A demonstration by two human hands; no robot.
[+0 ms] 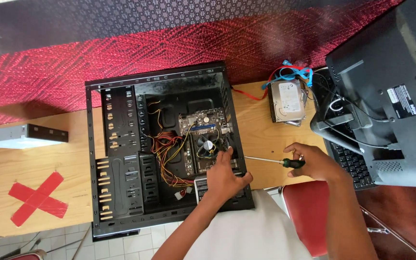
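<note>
1. Two hands are seen at an open PC case (121, 84) lying on its side on a wooden table (34, 163).
2. Left hand (225, 178) is laid on the case's near right edge, fingers (227, 153) partly curled and reaching in toward the motherboard (203, 139); nothing is seen pinched, though the fingertips are partly hidden.
3. Right hand (314, 161) is closed around the green-black handle of a screwdriver (270, 161), held outside the case, just right of its side wall.
4. Screwdriver's long axis is roughly level, running left-right; the tip is pointed left at the case wall, close to the left hand's knuckles. The shaft is seen to meet the wall near the board's right edge; whether the tip touches cannot be told.
5. Left hand is the nearer one to the board and fan (208, 145); the right hand is kept apart from them by the case wall.
6. In the way: the wall itself, the left hand, and a bundle of wires (167, 154) left of the board.
7. Around: a hard drive (287, 100) with blue and red cables (292, 74) beyond the right hand, a keyboard (355, 163) and monitor back (391, 91) at right, an optical drive (20, 136) at far left, a red tape cross (37, 198) on the table, a red chair seat (309, 212) below.
</note>
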